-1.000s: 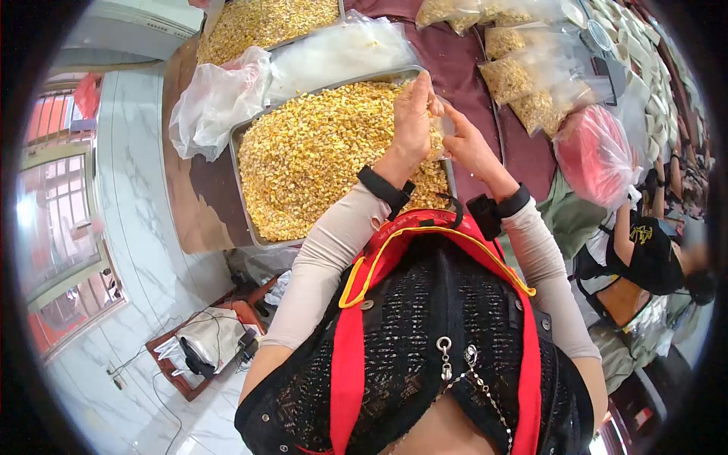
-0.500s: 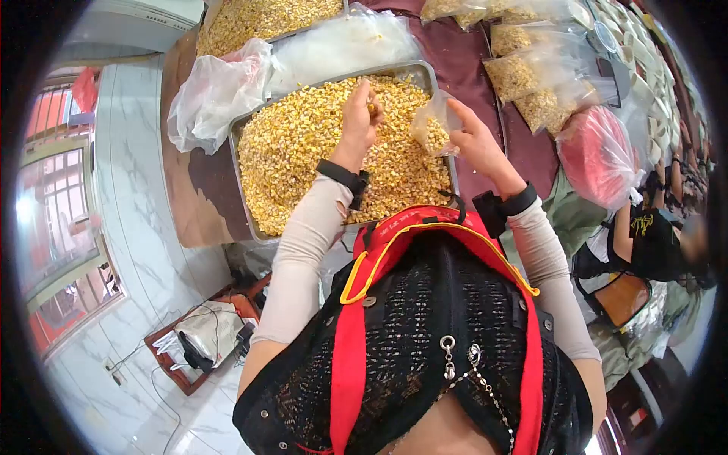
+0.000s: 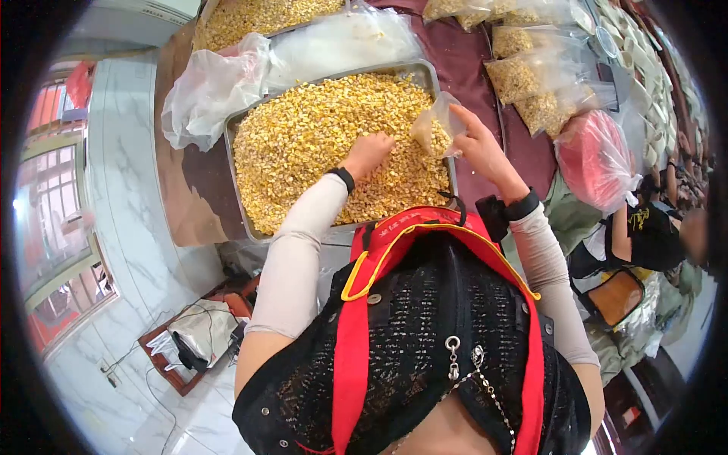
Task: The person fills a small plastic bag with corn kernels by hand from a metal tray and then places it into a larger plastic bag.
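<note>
A metal tray [image 3: 236,182] is heaped with yellow and pale corn kernels [image 3: 303,136]. My left hand [image 3: 370,154] is down on the heap near its middle, palm side low and fingers curled against the kernels; what lies under the fingers is hidden. At the tray's right edge, my right hand [image 3: 479,148] grips a clear plastic bag [image 3: 434,129] by its rim. The bag hangs tilted over the kernels, with some pieces inside it.
Another heaped tray [image 3: 265,19] stands at the back left. White plastic bags [image 3: 208,98] lie beside the near tray. Several filled bags [image 3: 523,76] sit at the back right, near a red bundle in clear plastic [image 3: 595,159]. A person [image 3: 656,235] is at far right.
My left hand has come down and slightly nearer my body, from above the heap onto the kernels, and its fingers have turned downward. The right hand and bag have barely moved.
</note>
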A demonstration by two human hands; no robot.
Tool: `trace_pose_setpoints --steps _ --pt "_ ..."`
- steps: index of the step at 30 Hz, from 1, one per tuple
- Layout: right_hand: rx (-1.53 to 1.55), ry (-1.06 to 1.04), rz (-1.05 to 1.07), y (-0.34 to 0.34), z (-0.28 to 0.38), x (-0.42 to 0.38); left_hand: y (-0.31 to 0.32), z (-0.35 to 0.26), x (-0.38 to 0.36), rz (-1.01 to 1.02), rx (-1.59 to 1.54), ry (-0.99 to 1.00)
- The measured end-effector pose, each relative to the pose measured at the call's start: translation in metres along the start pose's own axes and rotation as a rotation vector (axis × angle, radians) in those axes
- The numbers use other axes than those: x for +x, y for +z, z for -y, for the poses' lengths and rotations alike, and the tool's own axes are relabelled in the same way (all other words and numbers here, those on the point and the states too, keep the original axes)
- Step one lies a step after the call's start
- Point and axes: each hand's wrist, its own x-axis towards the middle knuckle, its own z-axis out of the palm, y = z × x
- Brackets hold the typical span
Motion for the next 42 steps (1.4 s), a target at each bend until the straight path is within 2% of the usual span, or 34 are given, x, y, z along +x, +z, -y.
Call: trace_pose_setpoints --steps 2,5,8,10,12,14,16,17,18,20,22,24,25,26,28,29,30,32,33,34,36,37,42 --pt "0.02 0.029 0.025 0.001 -0.002 0.003 -0.014 0.009 0.011 -0.066 -0.026 0.002" --pt "-0.026 -0.078 -0.001 0.002 -0.013 0.006 -0.019 0.02 0.032 -0.403 -0.007 0.04" --pt "0.027 0.034 0.022 -0.003 0.0 0.002 -0.006 0.006 0.04 -0.371 0.126 -0.01" --pt "-0.01 0.036 0.05 -0.006 0.005 0.002 -0.002 -0.003 0.033 -0.344 0.11 0.043" --pt "-0.015 0.027 0.05 -0.007 0.002 0.004 0.002 -0.01 0.017 -0.221 0.22 0.139" --pt "-0.015 0.02 0.054 -0.006 0.003 0.004 0.01 -0.007 -0.002 -0.28 0.242 0.186" --pt "0.022 0.07 0.078 -0.005 0.009 0.003 -0.001 -0.01 -0.022 -0.335 0.237 0.353" --pt "0.024 0.068 0.086 -0.003 0.007 0.002 0.0 -0.005 -0.029 -0.434 0.333 0.436" --pt "0.001 0.046 0.078 -0.001 0.004 0.003 0.001 0.0 -0.031 -0.435 0.338 0.431" --pt "-0.022 0.027 0.064 0.001 0.003 0.003 0.002 0.005 -0.034 -0.295 0.292 0.364" --pt "0.003 0.04 0.082 0.0 0.004 0.001 0.001 0.011 -0.021 -0.291 0.285 0.4" --pt "0.011 0.027 0.077 -0.001 0.001 0.002 0.012 0.02 -0.005 -0.158 0.18 0.25" --pt "0.024 0.016 0.073 -0.001 0.0 0.003 0.013 0.024 -0.001 -0.218 0.026 0.221" --pt "0.025 0.013 0.073 -0.001 0.001 0.003 0.006 0.021 0.002 -0.219 0.029 0.22" --pt "0.031 -0.018 0.045 0.0 0.003 0.001 -0.01 0.016 0.007 -0.364 -0.363 -0.129" --pt "0.037 -0.016 0.042 0.001 0.003 0.0 -0.015 0.018 0.01 -0.326 -0.617 -0.337" --pt "0.047 -0.015 0.041 0.002 0.003 0.0 -0.018 0.019 0.009 -0.321 -0.613 -0.336" --pt "0.057 -0.014 0.045 0.005 -0.001 0.001 -0.024 0.024 0.005 -0.312 -1.968 -0.719" --pt "0.05 -0.05 0.04 0.008 -0.008 0.003 -0.022 0.027 0.003 -0.304 -2.315 -0.594" --pt "0.042 -0.086 0.035 0.01 -0.011 0.005 -0.02 0.027 0.001 -0.312 -2.314 -0.594" --pt "0.029 -0.062 0.05 0.008 -0.006 0.004 -0.036 0.011 -0.003 -0.374 -2.54 -0.562" --pt "0.017 -0.034 0.061 0.007 -0.003 0.003 -0.041 0.008 -0.003 -0.317 -2.633 -0.494" --pt "-0.036 -0.029 0.066 0.007 -0.012 0.003 -0.065 -0.013 0.003 -0.343 -2.672 -0.492"
